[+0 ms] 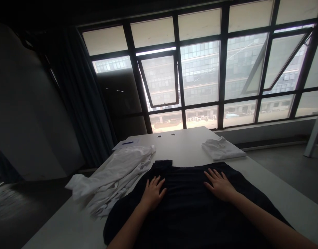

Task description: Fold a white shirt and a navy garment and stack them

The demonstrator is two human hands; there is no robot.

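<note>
Dark garment (187, 211) lies flat on the white worktop (181, 147), lower centre of the frame. Left grip (153, 193) and right grip (220, 185) rest palm down on it, both spread rather than curled. Loose white clothes (117, 173) heaped left of centre; folded white garment (222, 150) right of centre.

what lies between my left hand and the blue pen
In the head view, going from your left hand toward the blue pen, first comes a bit of the dark garment, then the heap of white cloth.
</note>
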